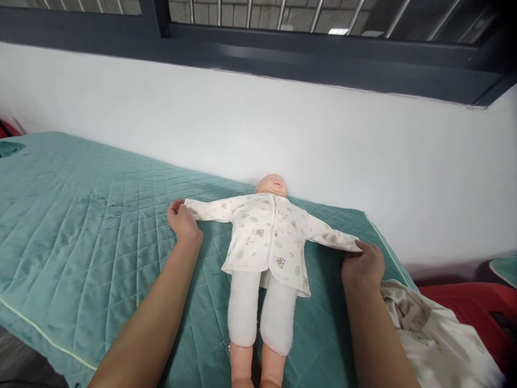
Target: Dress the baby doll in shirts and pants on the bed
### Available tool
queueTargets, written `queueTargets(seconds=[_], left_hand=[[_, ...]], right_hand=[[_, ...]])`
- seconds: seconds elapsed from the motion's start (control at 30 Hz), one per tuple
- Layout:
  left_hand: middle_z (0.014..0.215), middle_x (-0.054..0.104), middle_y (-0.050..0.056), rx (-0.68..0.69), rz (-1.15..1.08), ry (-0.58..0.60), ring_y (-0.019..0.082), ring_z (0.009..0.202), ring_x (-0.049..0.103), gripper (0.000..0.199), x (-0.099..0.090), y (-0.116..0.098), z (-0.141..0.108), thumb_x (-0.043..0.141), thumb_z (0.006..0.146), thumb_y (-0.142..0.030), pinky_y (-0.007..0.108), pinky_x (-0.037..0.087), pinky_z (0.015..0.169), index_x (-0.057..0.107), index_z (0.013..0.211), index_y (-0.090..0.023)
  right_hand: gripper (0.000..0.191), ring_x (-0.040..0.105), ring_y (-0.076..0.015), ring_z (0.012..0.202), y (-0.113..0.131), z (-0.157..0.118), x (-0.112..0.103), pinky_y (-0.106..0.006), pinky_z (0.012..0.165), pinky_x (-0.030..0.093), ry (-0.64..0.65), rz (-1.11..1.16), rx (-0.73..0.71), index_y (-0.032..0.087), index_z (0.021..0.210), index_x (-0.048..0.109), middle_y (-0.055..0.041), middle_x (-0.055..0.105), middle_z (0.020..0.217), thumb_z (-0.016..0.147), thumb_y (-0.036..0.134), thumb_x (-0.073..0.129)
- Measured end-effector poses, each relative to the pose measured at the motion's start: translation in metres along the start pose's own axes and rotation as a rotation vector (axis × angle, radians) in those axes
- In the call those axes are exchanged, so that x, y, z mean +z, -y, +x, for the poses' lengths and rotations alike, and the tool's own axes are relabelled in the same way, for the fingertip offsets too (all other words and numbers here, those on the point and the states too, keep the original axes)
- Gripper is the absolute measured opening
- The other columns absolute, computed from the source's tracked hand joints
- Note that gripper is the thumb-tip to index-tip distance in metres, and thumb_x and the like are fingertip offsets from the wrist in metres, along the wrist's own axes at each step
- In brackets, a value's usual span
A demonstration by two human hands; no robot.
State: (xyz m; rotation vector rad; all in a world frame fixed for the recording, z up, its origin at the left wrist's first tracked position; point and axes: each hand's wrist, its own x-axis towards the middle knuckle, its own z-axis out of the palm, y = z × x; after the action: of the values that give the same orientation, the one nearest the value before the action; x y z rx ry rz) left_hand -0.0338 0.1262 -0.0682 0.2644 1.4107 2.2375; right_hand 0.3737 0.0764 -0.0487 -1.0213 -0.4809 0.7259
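A baby doll (276, 186) lies on its back, head toward the wall. It wears a white long-sleeved baby jacket (258, 237) with small animal prints, closed down the front. White padding shows on its upper legs, and the lower legs are bare. My left hand (183, 221) pinches the cuff of the sleeve on the left of the view. At the other side, my right hand (365, 264) grips the opposite cuff. Both sleeves are stretched outward, and the doll's hands are hidden.
Beneath the doll is a green quilted cover (100, 226) with pale piping. A printed white cloth (440, 339) lies at the lower right, beside a red plastic object (476, 302). The white wall (226, 124) rises behind, under a dark window frame (283, 54) with bars beyond.
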Motion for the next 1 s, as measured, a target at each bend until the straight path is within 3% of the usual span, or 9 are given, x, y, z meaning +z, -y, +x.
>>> queueTargets(seconds=[0.07,0.13,0.27,0.37,0.53,0.67,0.77,0.9,1.0], left_hand=[[0.121,0.061,0.008,0.085,0.058,-0.007,0.015,0.116,0.059,0.029,-0.004,-0.003,-0.003,0.048,0.082,-0.006,0.033,0.044,0.107,0.054,0.108,-0.017],[0.131,0.056,0.010,0.176,0.116,0.017,0.017,0.127,0.052,0.036,-0.008,-0.008,-0.011,0.049,0.080,-0.005,0.035,0.035,0.114,0.053,0.114,-0.016],[0.137,0.052,0.009,0.561,0.292,0.223,0.019,0.134,0.044,0.036,-0.015,-0.018,-0.042,0.049,0.083,-0.008,0.039,0.027,0.119,0.053,0.118,-0.019],[0.130,0.057,0.010,0.813,0.351,0.509,0.021,0.126,0.051,0.027,-0.021,-0.024,-0.071,0.050,0.088,-0.014,0.043,0.036,0.113,0.054,0.113,-0.019],[0.127,0.059,0.011,0.906,0.403,0.929,0.024,0.122,0.053,0.026,-0.047,-0.038,-0.108,0.055,0.088,-0.019,0.047,0.041,0.107,0.056,0.114,-0.021],[0.137,0.052,0.011,0.896,0.497,1.148,0.026,0.130,0.045,0.033,-0.076,-0.054,-0.123,0.061,0.086,-0.023,0.049,0.037,0.111,0.056,0.119,-0.023],[0.141,0.049,0.011,0.868,0.531,1.203,0.027,0.132,0.041,0.034,-0.090,-0.060,-0.126,0.062,0.085,-0.021,0.049,0.037,0.111,0.057,0.118,-0.024],[0.135,0.053,0.009,0.916,0.558,1.120,0.026,0.127,0.046,0.023,-0.096,-0.058,-0.125,0.058,0.088,-0.018,0.048,0.040,0.107,0.061,0.111,-0.024],[0.126,0.059,0.008,0.994,0.582,1.067,0.023,0.118,0.051,0.017,-0.095,-0.054,-0.124,0.056,0.092,-0.019,0.045,0.044,0.102,0.062,0.107,-0.023]], right_hand=[[0.076,0.032,-0.0193,0.143,-0.001,-0.009,0.004,-0.036,0.123,0.019,-0.104,-0.082,-0.113,0.021,0.133,0.039,-0.0049,0.040,0.149,0.062,0.009,0.064],[0.080,0.028,-0.0210,0.146,0.000,-0.026,0.010,-0.037,0.124,0.014,-0.116,-0.303,-0.255,0.018,0.139,0.039,-0.0072,0.036,0.154,0.065,0.013,0.068],[0.070,0.029,-0.0272,0.146,-0.001,-0.073,0.026,-0.047,0.122,0.017,0.079,-0.797,-0.507,0.015,0.147,0.039,-0.0121,0.036,0.156,0.082,0.029,0.061],[0.066,0.033,-0.0274,0.144,-0.004,-0.108,0.035,-0.050,0.120,0.024,0.273,-0.798,-0.508,0.019,0.149,0.038,-0.0110,0.039,0.155,0.087,0.035,0.058],[0.058,0.033,-0.0246,0.144,-0.001,-0.156,0.031,-0.050,0.120,0.026,0.585,-0.751,-0.577,0.027,0.147,0.040,-0.0077,0.037,0.156,0.092,0.034,0.057],[0.054,0.031,-0.0262,0.145,0.008,-0.183,0.014,-0.053,0.119,0.028,0.682,-0.800,-0.628,0.028,0.142,0.044,-0.0081,0.033,0.158,0.091,0.030,0.059],[0.043,0.037,-0.0258,0.142,0.011,-0.194,0.005,-0.052,0.116,0.034,0.676,-0.802,-0.594,0.027,0.133,0.051,-0.0086,0.040,0.153,0.091,0.028,0.058],[0.028,0.048,-0.0242,0.131,0.011,-0.200,0.003,-0.049,0.109,0.042,0.613,-0.798,-0.613,0.025,0.120,0.059,-0.0098,0.050,0.141,0.092,0.024,0.055],[0.026,0.050,-0.0247,0.126,0.010,-0.199,0.003,-0.048,0.102,0.047,0.623,-0.802,-0.640,0.025,0.116,0.061,-0.0101,0.053,0.135,0.092,0.020,0.051]])
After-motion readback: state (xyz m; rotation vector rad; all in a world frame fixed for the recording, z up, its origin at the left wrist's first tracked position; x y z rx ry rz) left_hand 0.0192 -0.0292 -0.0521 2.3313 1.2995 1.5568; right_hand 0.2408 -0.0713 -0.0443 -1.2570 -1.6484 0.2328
